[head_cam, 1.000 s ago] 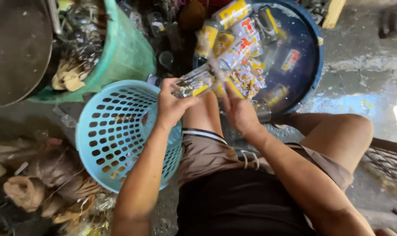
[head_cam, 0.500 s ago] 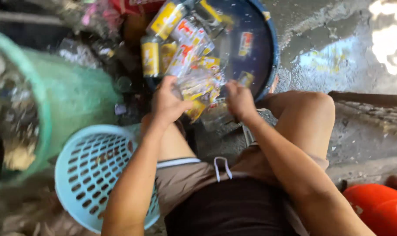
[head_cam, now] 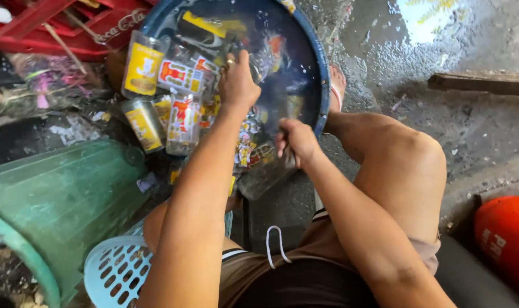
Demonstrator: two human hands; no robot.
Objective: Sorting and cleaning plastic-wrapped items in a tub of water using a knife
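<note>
The left hand (head_cam: 238,85) reaches into the blue basin (head_cam: 322,85) over its near-left rim, fingers curled together around a clear glass (head_cam: 258,64) lying in the water. The right hand (head_cam: 296,141) sits at the basin's near edge, clamped on a labelled glass bottle (head_cam: 265,168) that tips over the rim toward the person's knee. More bottles (head_cam: 182,122) with yellow and red labels crowd the basin's left side; the far-right half of the water is open. Left of the basin lies a green bucket (head_cam: 65,199) on its side, a pale blue basket (head_cam: 119,271) below it. Wet concrete floor (head_cam: 476,120) opens to the right, with an orange container (head_cam: 507,239) at the right edge.
</note>
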